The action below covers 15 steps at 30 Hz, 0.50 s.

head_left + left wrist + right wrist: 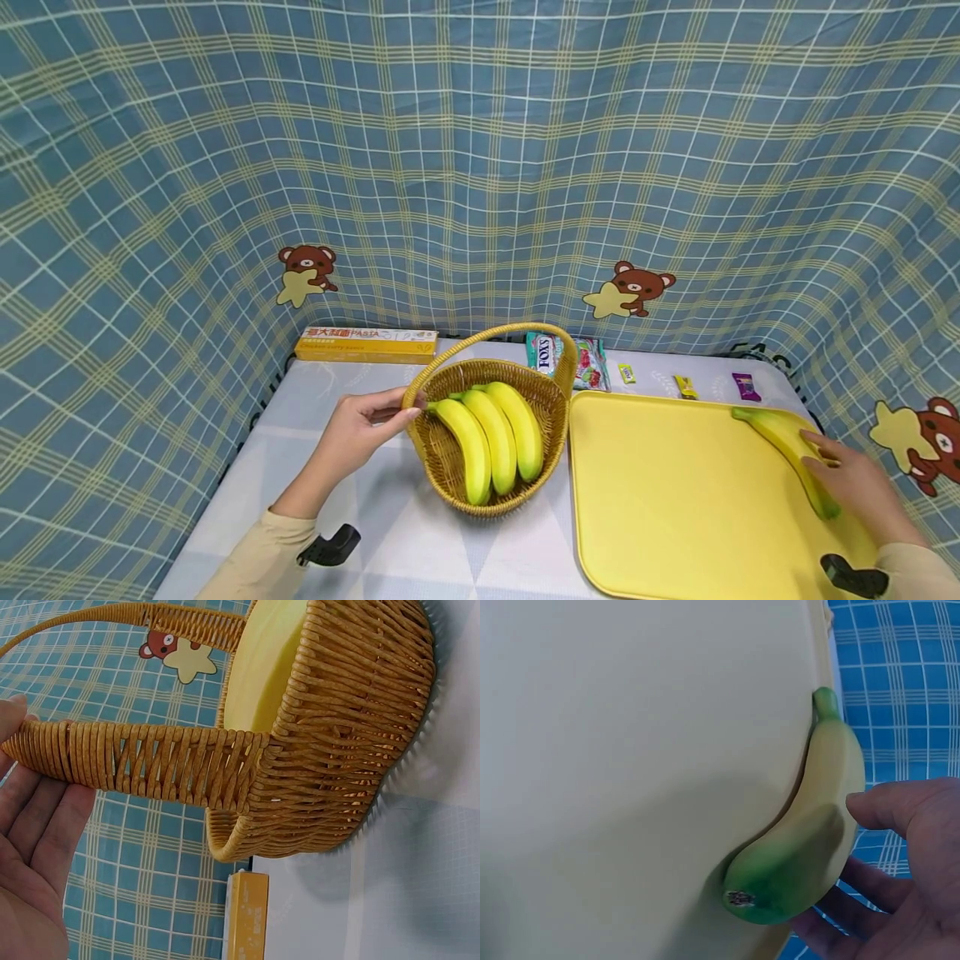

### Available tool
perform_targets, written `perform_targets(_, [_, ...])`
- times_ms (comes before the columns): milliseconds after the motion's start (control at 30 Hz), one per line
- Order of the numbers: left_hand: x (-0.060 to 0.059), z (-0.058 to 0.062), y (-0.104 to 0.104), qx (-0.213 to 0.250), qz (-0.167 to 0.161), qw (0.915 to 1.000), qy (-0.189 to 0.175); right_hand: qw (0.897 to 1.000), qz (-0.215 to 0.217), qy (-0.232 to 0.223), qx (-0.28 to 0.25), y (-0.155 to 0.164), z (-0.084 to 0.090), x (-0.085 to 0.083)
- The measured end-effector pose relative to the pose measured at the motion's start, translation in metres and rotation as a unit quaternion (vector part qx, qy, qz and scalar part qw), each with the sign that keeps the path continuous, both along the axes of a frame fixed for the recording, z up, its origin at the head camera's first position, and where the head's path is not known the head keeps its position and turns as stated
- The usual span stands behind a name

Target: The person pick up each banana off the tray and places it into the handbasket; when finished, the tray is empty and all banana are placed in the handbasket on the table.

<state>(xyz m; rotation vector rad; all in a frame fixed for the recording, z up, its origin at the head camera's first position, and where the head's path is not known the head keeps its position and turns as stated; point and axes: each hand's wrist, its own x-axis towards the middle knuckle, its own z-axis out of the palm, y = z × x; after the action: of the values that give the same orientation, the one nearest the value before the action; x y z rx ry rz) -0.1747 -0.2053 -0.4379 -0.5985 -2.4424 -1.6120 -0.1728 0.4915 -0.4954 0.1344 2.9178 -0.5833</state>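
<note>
A wicker basket (491, 507) with a tall handle (498, 331) stands at the centre of the table and holds three yellow bananas (480, 437) side by side. My left hand (367, 421) pinches the left side of that handle between thumb and fingers; the left wrist view has the woven handle (165, 761) close up. On the right, another banana (783, 442) lies along the right part of a yellow tray (675, 492). My right hand (855, 479) is at this banana's right side, thumb tip at its edge and fingers loosely spread. The banana hides some fingertips in the right wrist view.
Behind the basket lie a pasta box (367, 346) at left and a candy bag (592, 364). Small wrapped candies, green (626, 373), yellow (686, 387) and purple (746, 387), lie beyond the tray. A checked curtain (480, 167) encloses the table's back and sides.
</note>
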Motion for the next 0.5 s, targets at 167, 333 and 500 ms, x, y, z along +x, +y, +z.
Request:
perform_targets(167, [-0.0003,0.0007,0.0006,-0.002,-0.001,1.0000,-0.001,1.000,-0.004,-0.015,0.001,0.0052,-0.0046,-0.0019])
perform_targets(333, [-0.0006,0.0018,0.0005,0.002,-0.003,1.0000,-0.005,1.000,0.001,-0.016,0.000,0.0081,-0.0073,-0.0056])
perform_targets(500, [-0.0008,0.0017,0.0002,-0.004,-0.003,1.0000,0.005,1.000,0.006,-0.011,0.003,0.0054,-0.0063,-0.0095])
